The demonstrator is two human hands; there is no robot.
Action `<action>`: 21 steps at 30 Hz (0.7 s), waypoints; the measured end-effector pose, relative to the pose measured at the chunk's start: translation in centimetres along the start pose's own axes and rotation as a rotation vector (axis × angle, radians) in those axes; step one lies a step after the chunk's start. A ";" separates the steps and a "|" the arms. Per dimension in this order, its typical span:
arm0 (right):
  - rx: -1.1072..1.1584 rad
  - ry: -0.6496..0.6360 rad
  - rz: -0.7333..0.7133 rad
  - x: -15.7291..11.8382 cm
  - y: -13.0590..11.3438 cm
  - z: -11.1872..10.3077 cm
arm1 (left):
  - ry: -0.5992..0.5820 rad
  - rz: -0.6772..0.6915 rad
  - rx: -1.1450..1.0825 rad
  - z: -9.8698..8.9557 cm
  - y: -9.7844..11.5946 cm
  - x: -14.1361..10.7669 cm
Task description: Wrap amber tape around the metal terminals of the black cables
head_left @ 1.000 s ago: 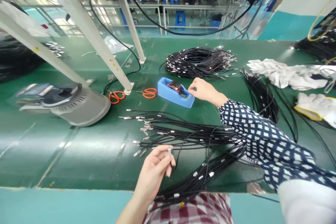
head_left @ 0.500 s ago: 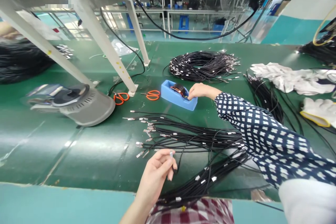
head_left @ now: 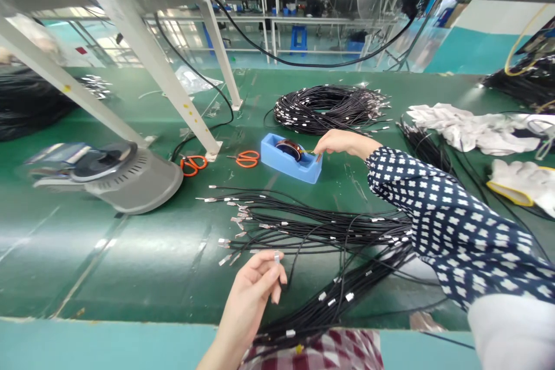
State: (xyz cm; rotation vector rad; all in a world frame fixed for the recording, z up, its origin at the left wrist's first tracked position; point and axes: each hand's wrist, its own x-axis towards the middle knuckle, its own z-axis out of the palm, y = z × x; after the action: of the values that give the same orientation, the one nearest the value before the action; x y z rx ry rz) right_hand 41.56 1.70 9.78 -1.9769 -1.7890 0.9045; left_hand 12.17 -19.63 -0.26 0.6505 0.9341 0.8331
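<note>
Head; right fingers (head_left: 321, 147) farther from tape roll (head_left: 289, 151)

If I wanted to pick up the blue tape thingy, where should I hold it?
Probably pinch the blue tape dispenser across its long sides at its left end, coming down from the left. That end is blocky and free of hands, while the right hand is at the other end and the tape roll sits between.
</note>
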 end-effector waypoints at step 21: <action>0.252 -0.136 0.149 -0.7 4.6 1.3 | 0.027 -0.033 0.018 0.2 0.3 0.1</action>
State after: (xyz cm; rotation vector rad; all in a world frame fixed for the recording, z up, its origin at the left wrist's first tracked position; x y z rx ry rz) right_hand 44.22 0.02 6.07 -1.9448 -1.5215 1.2721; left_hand 12.29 -19.44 -0.01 0.6391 0.9748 0.8068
